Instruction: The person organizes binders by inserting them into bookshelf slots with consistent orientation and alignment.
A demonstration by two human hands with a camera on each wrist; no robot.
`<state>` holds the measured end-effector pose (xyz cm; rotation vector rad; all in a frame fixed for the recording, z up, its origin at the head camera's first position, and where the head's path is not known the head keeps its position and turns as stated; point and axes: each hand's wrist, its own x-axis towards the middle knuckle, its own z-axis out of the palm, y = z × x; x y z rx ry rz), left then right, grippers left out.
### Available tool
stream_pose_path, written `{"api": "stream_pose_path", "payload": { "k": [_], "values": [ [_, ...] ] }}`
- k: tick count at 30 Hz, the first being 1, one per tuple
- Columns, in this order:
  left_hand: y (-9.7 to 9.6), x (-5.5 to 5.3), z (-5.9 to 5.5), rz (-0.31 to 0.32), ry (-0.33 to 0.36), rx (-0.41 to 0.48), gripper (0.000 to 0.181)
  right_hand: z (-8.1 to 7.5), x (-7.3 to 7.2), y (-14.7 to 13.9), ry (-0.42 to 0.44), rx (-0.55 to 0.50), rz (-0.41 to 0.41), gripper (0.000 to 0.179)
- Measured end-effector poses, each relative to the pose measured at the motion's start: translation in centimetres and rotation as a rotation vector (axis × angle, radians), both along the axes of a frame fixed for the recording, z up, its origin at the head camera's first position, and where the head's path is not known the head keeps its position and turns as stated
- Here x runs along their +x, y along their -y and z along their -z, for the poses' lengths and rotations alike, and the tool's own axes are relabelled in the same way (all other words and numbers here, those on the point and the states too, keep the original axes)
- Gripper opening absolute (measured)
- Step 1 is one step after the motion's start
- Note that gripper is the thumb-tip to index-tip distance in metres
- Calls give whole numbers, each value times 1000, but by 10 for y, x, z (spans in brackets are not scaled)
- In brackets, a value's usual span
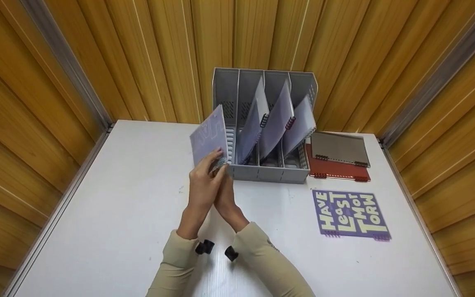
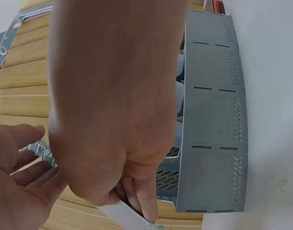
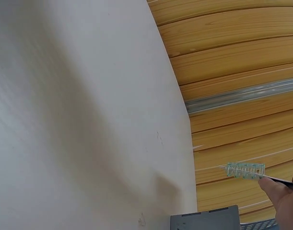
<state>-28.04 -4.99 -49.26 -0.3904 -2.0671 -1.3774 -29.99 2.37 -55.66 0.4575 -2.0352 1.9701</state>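
Note:
A pale lilac notebook [image 1: 208, 138] with a clear spiral binding [image 3: 245, 170] stands on edge at the left front of the grey file organizer [image 1: 270, 175]. My left hand [image 1: 204, 179] grips it at the bound side, fingers against the cover, thumb by the binding. Beside it, my right hand [image 2: 122, 153] pinches the notebook's lower edge between thumb and fingers; the left hand partly hides it in the head view. Three more notebooks lean in the organizer's other compartments: one with black rings [image 1: 254, 128], one with red rings [image 1: 277, 119] and a pale one [image 1: 301, 126].
Right of the organizer, a grey-brown notebook [image 1: 339, 147] overlaps a red one [image 1: 336, 168]. A purple lettered notebook [image 1: 351, 214] lies flat nearer the front. Wood-patterned walls [image 1: 159, 62] enclose the white table [image 1: 130, 198] at the back and sides.

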Motion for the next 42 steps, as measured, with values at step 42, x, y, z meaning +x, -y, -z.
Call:
{"api": "stream_pose_path", "payload": {
  "k": [42],
  "values": [
    [25, -103, 56, -163, 557, -58, 18, -23, -75, -34, -85, 449, 391, 21]
  ]
}}
